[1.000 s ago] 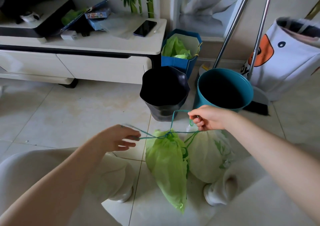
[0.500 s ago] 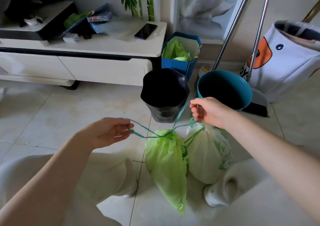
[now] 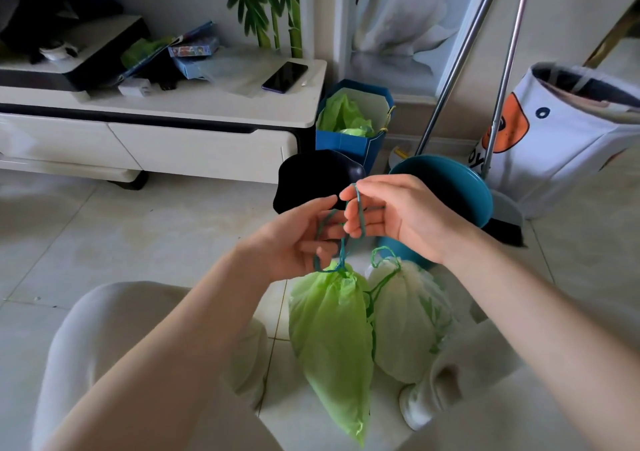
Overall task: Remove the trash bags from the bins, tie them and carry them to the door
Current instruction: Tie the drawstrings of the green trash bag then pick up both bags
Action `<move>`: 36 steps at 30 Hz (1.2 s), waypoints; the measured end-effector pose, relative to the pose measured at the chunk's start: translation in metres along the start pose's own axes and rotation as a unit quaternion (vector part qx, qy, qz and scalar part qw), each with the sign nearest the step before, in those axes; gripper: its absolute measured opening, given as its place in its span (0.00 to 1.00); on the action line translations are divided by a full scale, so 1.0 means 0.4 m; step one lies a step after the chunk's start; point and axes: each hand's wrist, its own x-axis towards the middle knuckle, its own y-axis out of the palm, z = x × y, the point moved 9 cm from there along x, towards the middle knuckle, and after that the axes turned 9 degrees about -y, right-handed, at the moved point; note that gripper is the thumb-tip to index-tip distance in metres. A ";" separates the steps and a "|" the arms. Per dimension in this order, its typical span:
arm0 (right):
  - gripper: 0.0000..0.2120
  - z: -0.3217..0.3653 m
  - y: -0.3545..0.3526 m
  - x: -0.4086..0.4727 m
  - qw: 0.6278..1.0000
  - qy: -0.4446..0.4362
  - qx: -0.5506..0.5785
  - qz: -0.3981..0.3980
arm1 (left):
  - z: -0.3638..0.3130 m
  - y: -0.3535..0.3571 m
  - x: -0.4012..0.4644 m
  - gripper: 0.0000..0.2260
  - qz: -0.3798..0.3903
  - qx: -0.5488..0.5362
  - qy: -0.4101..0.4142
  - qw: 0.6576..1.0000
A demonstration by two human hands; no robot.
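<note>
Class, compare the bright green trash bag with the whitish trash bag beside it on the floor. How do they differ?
The bright green plastic trash bag is narrow and tapers to a point; the whitish plastic trash bag is rounder and fuller. Both hands, left hand and right hand, hold the green bag's drawstring; the whitish bag's loop lies free. Both are cinched shut and lie touching.

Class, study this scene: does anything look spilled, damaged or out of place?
Nothing stands out. The green bag and white bag lie cinched and intact on the floor tiles, nothing spilled; both hands hold the green drawstring.
</note>
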 end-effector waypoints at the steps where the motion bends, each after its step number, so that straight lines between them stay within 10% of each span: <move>1: 0.13 0.003 0.007 -0.002 1.000 -0.003 -0.006 0.012 | -0.007 0.007 0.009 0.20 -0.004 0.000 0.009 1.000; 8: 0.14 -0.050 0.041 -0.026 0.994 0.039 -0.046 0.093 | -0.083 0.003 0.020 0.17 -0.018 -0.119 0.148 0.982; 15: 0.11 -0.109 -0.087 -0.010 0.996 0.078 -0.019 -0.027 | -0.124 -0.060 0.006 0.09 -0.083 -0.149 0.221 0.960; 18: 0.09 -0.161 -0.180 0.003 0.977 0.101 -0.175 -0.064 | -0.136 -0.080 -0.013 0.09 -0.126 -0.097 0.240 0.958; 22: 0.09 -0.280 -0.216 0.014 0.832 0.063 -0.550 0.043 | -0.135 -0.070 -0.018 0.10 -0.135 -0.062 0.234 0.961; 29: 0.09 -0.482 -0.110 -0.033 0.519 0.011 -0.816 0.254 | -0.127 -0.053 -0.023 0.10 -0.151 0.001 0.217 0.965; 34: 0.11 -0.465 -0.100 -0.029 0.489 -0.026 -0.840 0.234 | -0.125 -0.054 -0.033 0.10 -0.154 0.025 0.210 0.965; 36: 0.05 -0.445 -0.100 -0.010 0.535 -0.016 -0.815 0.223 | -0.126 -0.061 -0.037 0.10 -0.163 0.035 0.209 0.964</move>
